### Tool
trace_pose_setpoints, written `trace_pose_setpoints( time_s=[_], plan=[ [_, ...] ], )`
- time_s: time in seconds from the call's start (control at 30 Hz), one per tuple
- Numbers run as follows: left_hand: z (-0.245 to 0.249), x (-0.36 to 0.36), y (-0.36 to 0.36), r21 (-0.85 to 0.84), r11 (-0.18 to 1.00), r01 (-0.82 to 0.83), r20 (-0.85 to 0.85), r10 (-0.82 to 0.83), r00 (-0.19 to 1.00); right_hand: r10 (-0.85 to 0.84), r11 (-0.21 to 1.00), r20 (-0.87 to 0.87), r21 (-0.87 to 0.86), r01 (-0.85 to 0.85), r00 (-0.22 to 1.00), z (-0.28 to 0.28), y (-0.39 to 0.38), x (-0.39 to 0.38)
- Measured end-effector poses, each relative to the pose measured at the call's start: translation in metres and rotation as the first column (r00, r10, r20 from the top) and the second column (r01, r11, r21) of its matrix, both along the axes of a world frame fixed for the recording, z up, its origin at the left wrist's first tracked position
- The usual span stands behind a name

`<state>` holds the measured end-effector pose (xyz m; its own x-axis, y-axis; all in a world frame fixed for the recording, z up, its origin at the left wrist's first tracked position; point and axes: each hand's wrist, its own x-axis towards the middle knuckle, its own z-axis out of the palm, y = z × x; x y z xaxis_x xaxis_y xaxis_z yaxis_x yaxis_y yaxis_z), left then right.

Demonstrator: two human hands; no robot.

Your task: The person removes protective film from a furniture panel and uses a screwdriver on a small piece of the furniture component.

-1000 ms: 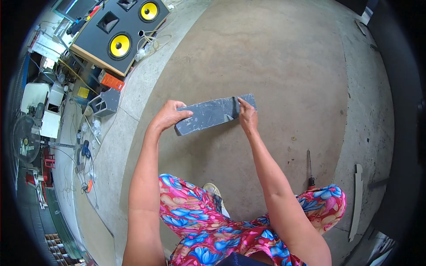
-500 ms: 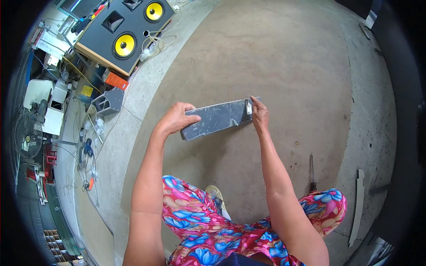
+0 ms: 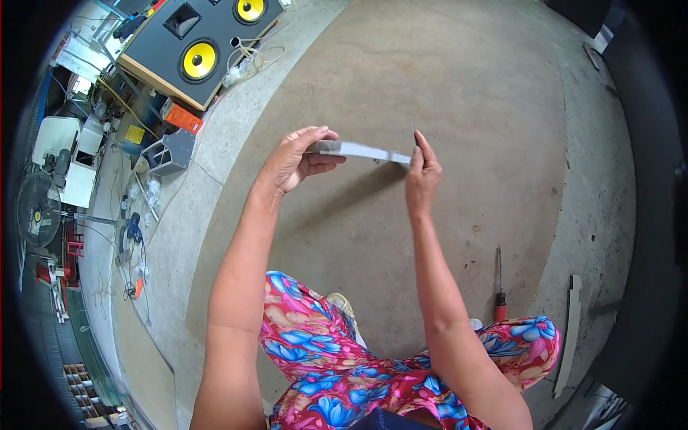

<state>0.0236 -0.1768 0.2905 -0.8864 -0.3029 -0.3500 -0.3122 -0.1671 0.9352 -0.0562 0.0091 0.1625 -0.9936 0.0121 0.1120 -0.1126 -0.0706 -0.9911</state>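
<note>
The left hand [image 3: 292, 161] pinches one end of a grey board [image 3: 367, 152], held up over the brown floor. The right hand [image 3: 423, 175] is at the other end, fingers close together; I can't tell just what they pinch. A screwdriver [image 3: 500, 301] lies by the right knee [image 3: 527, 344], with a long pale strip [image 3: 571, 337] past it. Off to the left are a big speaker [image 3: 161, 54], an orange box [image 3: 180, 117] and a fan [image 3: 38, 204].

Brown flooring [image 3: 473, 107] lies between strips of pale grey concrete [image 3: 598, 208]
</note>
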Motion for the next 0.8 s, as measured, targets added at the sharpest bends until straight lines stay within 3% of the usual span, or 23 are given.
trace_pose_setpoints(
  time_s=[0.03, 0.1, 0.17, 0.3, 0.37, 0.43, 0.53, 0.57, 0.67, 0.8],
  plan=[
    [0.0, -0.003, -0.001, 0.023, 1.0, -0.019, -0.029, 0.019, 0.999, -0.006, 0.998, -0.005, -0.067, 0.006, 1.0, 0.029, -0.006, 0.017],
    [-0.002, -0.005, -0.004, 0.033, 0.998, -0.054, -0.065, 0.056, 0.996, -0.088, 0.992, -0.389, -0.113, 0.048, 0.917, 0.05, -0.026, 0.037],
    [-0.004, -0.007, -0.009, -0.001, 0.996, -0.091, -0.092, 0.09, 0.992, 0.065, 0.996, -0.344, -0.029, -0.079, 0.937, 0.055, -0.036, 0.059],
    [-0.002, -0.007, -0.008, 0.021, 0.986, -0.164, -0.096, 0.165, 0.982, 0.07, 0.998, -0.231, 0.015, -0.069, 0.97, 0.017, -0.046, 0.054],
    [-0.005, -0.006, -0.013, 0.046, 0.977, -0.206, -0.087, 0.21, 0.974, 0.046, 0.991, -0.058, 0.13, -0.039, 0.997, -0.031, -0.036, 0.028],
    [-0.01, -0.005, -0.022, 0.068, 0.97, -0.233, -0.07, 0.238, 0.969, 0.08, 0.988, 0.207, 0.111, -0.104, 0.975, -0.042, -0.009, 0.01],
    [-0.013, -0.006, -0.027, 0.074, 0.971, -0.228, -0.072, 0.233, 0.97, -0.02, 0.995, -0.015, 0.095, 0.021, 1.0, -0.041, -0.004, -0.002],
    [-0.013, -0.006, -0.027, 0.074, 0.972, -0.221, -0.076, 0.227, 0.971, -0.035, 0.998, -0.169, 0.038, 0.042, 0.985, -0.039, -0.013, 0.0],
    [-0.01, -0.01, -0.022, 0.043, 0.977, -0.208, -0.093, 0.211, 0.973, 0.176, 0.978, -0.187, 0.141, -0.151, 0.967, -0.022, -0.024, 0.011],
    [-0.008, -0.01, -0.018, -0.026, 0.988, -0.155, -0.096, 0.152, 0.984, 0.044, 0.945, 0.114, 0.318, -0.078, 0.993, -0.089, -0.002, -0.007]
  ],
)
